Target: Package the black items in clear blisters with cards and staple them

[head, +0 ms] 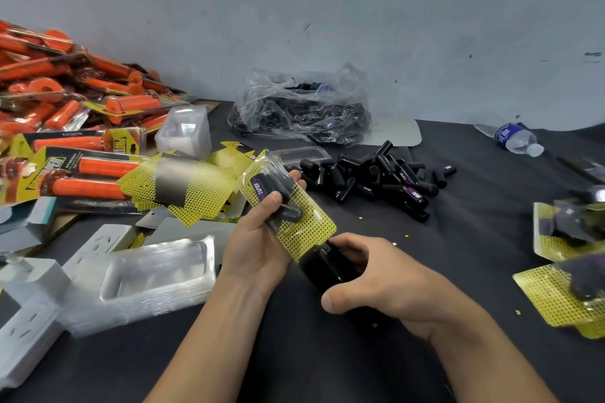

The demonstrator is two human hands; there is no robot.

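Our left hand [255, 242] grips the yellow-carded pack [306, 231] with a black item [288, 211], slanting down-right into the stapler [327, 268] our right hand [386, 285] clasps.

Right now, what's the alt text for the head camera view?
A left hand holds a yellow-carded blister pack containing a black item while the right hand grips a black stapler at its lower edge. Behind them lie loose black items.

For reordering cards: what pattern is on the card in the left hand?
Black dots on yellow, across the rectangular backing card; head view.
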